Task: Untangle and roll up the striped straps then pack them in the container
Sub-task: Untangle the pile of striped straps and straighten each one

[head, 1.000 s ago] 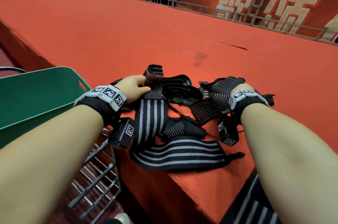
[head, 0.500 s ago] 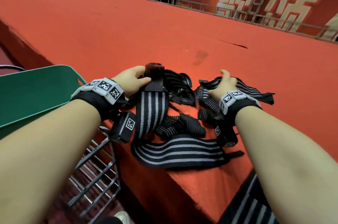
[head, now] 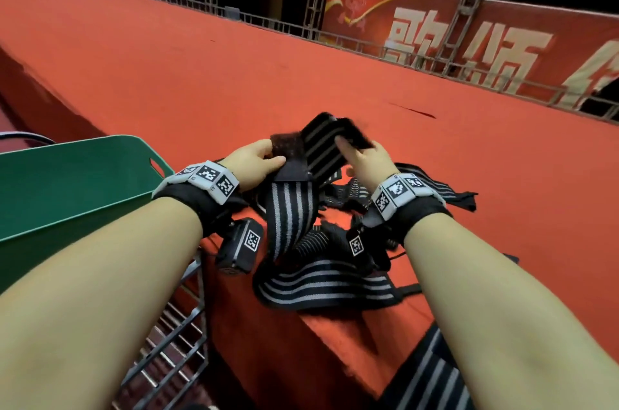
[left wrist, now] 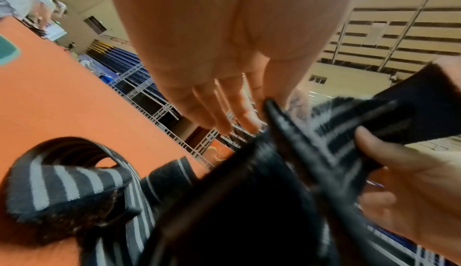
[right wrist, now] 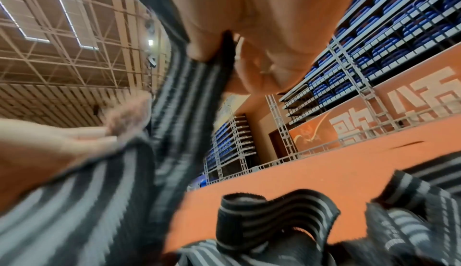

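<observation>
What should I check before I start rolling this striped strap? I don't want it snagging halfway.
1. Left hand grips the strap's fuzzy end: ok.
2. Right hand pinches the lifted strap: ok.
3. Strap free of the pile: not ok, it runs down into the other straps.
4. Strap flat, no twist: cannot tell, blurred.
5. Green container within reach at the left: ok.
6. Any roll begun: not ok, none visible.
</observation>
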A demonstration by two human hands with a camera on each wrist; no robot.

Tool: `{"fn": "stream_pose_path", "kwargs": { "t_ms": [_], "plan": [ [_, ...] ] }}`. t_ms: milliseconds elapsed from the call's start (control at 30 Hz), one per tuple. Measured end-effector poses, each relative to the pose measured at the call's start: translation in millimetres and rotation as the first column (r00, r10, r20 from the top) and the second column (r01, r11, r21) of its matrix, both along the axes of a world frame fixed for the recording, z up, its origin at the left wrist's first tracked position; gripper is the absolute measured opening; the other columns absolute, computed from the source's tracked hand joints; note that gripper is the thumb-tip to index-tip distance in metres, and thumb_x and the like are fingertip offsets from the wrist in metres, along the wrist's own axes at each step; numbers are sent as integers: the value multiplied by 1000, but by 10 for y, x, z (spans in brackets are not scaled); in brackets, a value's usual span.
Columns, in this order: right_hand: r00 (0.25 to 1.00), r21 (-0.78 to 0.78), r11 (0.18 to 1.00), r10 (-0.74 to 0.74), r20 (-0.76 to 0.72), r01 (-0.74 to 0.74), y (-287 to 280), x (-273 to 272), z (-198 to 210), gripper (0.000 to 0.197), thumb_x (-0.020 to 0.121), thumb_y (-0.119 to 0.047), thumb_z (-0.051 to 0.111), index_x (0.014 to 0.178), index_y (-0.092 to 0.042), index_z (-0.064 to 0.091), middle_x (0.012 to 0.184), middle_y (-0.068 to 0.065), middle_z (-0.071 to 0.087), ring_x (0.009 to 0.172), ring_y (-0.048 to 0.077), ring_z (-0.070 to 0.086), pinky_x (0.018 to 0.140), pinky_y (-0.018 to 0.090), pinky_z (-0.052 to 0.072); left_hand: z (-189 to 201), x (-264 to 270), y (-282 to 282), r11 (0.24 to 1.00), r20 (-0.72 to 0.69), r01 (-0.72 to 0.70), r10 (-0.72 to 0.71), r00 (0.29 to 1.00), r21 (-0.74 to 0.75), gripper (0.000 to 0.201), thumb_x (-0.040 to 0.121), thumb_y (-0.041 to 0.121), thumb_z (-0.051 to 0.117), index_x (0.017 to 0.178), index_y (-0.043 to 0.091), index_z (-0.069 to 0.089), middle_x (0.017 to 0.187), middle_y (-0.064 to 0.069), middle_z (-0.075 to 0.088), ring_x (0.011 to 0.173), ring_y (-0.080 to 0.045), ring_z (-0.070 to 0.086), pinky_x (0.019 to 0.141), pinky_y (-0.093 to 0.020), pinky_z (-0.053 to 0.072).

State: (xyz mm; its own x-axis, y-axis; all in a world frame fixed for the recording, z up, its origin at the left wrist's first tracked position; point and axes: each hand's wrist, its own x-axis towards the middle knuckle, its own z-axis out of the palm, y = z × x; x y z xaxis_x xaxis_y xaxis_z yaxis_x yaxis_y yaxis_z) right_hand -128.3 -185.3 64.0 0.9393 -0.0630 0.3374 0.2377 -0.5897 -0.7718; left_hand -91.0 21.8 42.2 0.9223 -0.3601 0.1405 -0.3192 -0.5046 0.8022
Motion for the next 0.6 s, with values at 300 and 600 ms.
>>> {"fn": "stream_pose_path", "kwargs": {
  "t_ms": [300,600],
  "plan": [
    [978,201,959,-206,16,199,-18,-213,630,13,93,-21,54,84,-13,58,74,-5,48,88,20,51,82,33,51,93,-92,434,917,-85,-396,391,916,-49,28,93,17,45,118,11,56,105,-15,64,81,-36,63,63,-32,54],
    [931,443,897,-157,329,-5,295,-945,1544,32,101,-24,39,123,-4,49,102,3,58,97,17,58,94,33,50,474,-492,351,893,-105,-369,354,930,-257,13,96,15,44,106,21,52,97,-11,60,79,-29,59,42,-27,54]
  ]
}}
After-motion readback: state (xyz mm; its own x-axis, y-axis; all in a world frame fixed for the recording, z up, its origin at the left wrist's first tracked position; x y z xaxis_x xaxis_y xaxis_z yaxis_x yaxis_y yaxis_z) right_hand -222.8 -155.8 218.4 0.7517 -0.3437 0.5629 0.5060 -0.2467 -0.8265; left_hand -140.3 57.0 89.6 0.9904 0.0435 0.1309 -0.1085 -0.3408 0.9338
